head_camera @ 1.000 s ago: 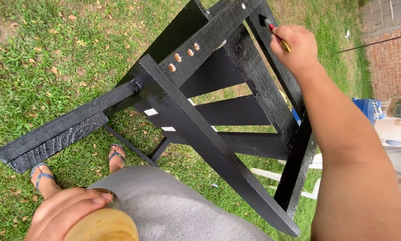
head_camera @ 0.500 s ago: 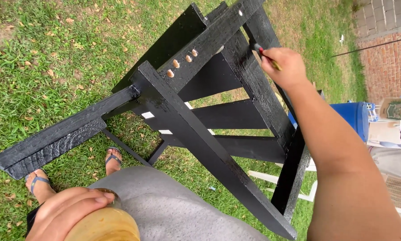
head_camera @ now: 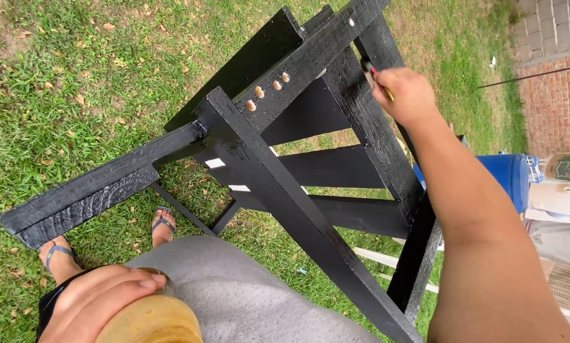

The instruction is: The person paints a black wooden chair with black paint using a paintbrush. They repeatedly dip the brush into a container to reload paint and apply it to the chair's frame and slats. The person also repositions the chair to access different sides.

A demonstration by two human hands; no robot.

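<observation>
Meanwhile, the right hand (head_camera: 409, 95) has slid down the black wooden frame (head_camera: 285, 184) since a second ago, its fingers clenched around a small paintbrush (head_camera: 368, 68) whose bristles now touch the far slat — the black coat is being worked along that board. The left hand (head_camera: 100, 302) stays wrapped over a yellowish jar (head_camera: 151, 321) held against the body. Bare dowel ends (head_camera: 267, 92) remain unpainted. Grass (head_camera: 75, 70) lies open to the left; a blue barrel (head_camera: 504, 181) crowds the right — beside the frame's far leg.

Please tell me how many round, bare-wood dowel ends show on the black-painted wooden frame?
3, in a short diagonal row on the upper beam: lower dowel end, middle dowel end, upper dowel end. A possible fourth beside them is unclear.
</observation>
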